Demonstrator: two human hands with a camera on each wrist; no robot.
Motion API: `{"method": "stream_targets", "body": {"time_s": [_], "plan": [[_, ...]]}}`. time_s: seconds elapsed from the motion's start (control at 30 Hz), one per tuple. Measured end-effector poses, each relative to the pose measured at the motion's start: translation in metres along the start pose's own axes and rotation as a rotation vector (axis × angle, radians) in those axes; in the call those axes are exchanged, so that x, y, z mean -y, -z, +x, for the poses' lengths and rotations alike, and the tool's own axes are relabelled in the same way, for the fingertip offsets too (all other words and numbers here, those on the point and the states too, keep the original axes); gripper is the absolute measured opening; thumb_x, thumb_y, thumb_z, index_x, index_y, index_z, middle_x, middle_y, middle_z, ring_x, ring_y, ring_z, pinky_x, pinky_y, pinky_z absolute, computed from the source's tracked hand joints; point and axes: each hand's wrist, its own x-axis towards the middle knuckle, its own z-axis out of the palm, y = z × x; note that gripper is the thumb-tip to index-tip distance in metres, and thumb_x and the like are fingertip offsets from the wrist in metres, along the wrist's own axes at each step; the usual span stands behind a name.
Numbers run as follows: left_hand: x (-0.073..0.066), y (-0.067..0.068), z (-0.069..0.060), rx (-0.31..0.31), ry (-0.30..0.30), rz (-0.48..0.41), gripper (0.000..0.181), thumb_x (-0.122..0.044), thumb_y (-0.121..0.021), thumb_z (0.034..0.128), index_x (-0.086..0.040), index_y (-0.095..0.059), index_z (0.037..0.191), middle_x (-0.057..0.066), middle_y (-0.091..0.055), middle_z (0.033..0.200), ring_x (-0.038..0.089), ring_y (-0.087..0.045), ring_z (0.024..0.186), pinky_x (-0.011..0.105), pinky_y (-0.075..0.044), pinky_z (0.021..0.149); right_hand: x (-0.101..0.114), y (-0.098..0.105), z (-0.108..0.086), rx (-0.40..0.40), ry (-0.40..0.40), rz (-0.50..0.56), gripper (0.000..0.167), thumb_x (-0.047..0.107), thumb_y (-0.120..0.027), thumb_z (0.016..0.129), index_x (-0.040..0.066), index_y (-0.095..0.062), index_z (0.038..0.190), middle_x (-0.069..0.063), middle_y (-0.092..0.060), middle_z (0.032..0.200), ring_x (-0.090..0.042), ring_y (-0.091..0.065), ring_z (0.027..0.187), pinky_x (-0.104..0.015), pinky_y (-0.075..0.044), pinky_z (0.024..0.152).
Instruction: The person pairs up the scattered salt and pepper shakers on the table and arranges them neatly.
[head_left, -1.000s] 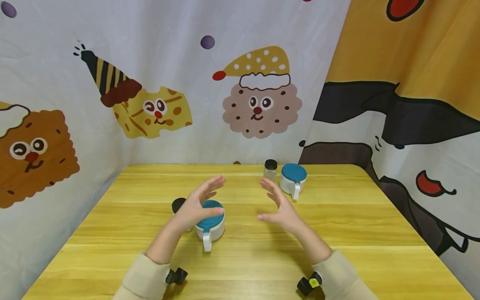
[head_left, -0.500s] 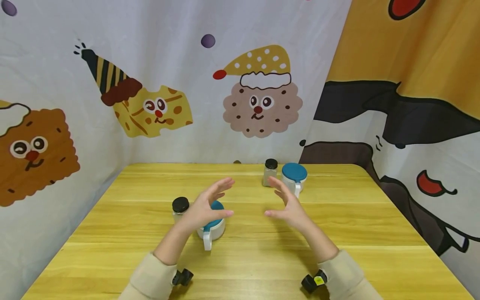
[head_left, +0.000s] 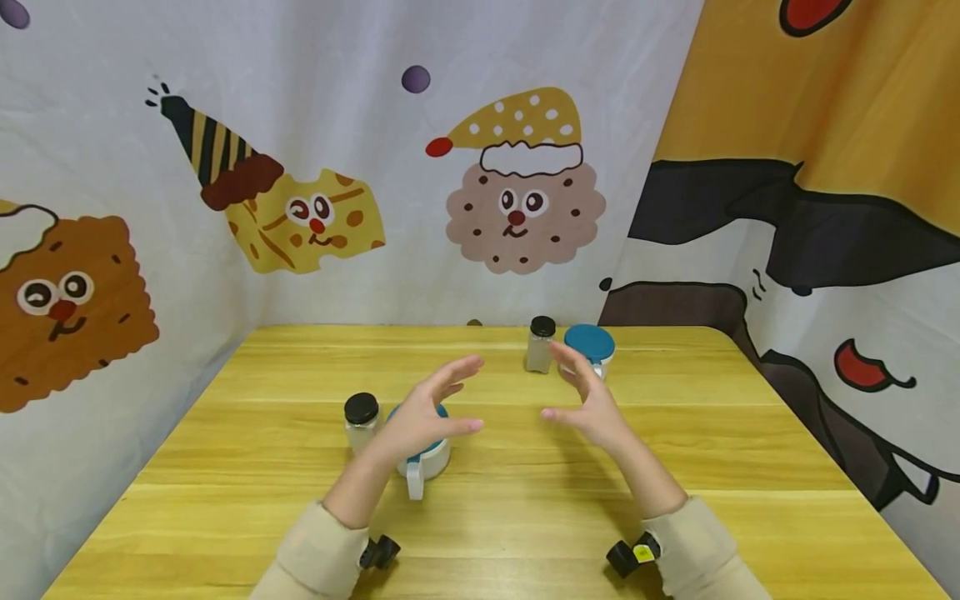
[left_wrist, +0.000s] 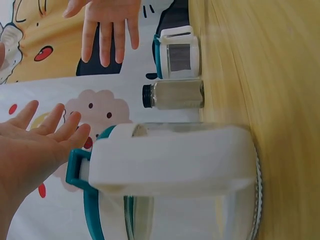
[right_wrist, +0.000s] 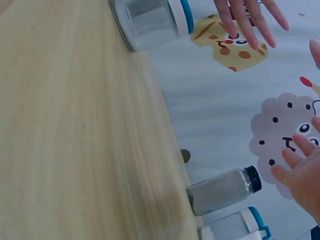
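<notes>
Jar, blue-lidded, sitting left of centre, left hand loosely spread mid-air, partly hiding it; right hand spread too, partly covering far jar, right of centre

No lettering is legible (any on the yellow sticker is too small).

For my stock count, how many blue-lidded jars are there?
2: near blue-lidded jar, at left, partly behind the left hand; far blue-lidded jar, back right, partly behind the right hand.
</notes>
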Motion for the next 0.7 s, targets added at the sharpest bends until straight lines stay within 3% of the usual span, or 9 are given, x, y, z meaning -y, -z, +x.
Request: {"method": "stream_targets", "body": {"time_s": [0.23, 0.4, 0.57, 0.7], "plan": [[-0.001, -0.006, 0.006, -0.015, 0.046, 0.000, 0.076, -0.018, -0.077, 0.0835, -0.019, -0.035, 0.148, -0.002, -0.039, 0.148, 0.016, -0.033, 0.135, 0.037, -0.026, 0.110, 0.002, 0.005, 0.001, -0.011, -0.021, 0.014, 0.090, -0.011, -0.076, 0.074, 0.003, -0.028, 0.149, -0.014, -0.030, 0.151, -0.034, -0.026, 0.138, -0.055, -0.020, 0.108], [-0.003, -0.010, 0.011, -0.028, 0.041, -0.004, 0.076, -0.019, -0.077, 0.0832, -0.020, -0.036, 0.147, 0.002, -0.038, 0.149, 0.016, -0.033, 0.136, 0.038, -0.026, 0.110, 0.004, 0.007, 0.003, -0.024, -0.010, 0.018, 0.093, -0.018, -0.073, 0.071, -0.002, -0.024, 0.148, -0.018, -0.028, 0.151, -0.037, -0.024, 0.137, -0.057, -0.018, 0.108], [-0.003, -0.013, 0.016, -0.049, 0.041, -0.016, 0.075, -0.015, -0.077, 0.0832, -0.020, -0.037, 0.147, -0.004, -0.039, 0.147, 0.012, -0.033, 0.135, 0.037, -0.026, 0.110, 0.004, 0.011, 0.004, -0.047, -0.010, 0.008, 0.091, -0.015, -0.074, 0.072, 0.000, -0.026, 0.148, -0.016, -0.031, 0.150, -0.033, -0.026, 0.138, -0.053, -0.018, 0.109], [-0.003, -0.015, 0.020, -0.062, 0.046, -0.021, 0.074, -0.019, -0.077, 0.0833, -0.021, -0.038, 0.146, -0.002, -0.039, 0.148, 0.012, -0.033, 0.135, 0.035, -0.026, 0.109, 0.004, 0.015, 0.004, -0.060, 0.002, 0.020, 0.090, -0.013, -0.074, 0.073, 0.001, -0.027, 0.148, -0.015, -0.032, 0.149, -0.032, -0.026, 0.137, -0.052, -0.018, 0.110]]}}
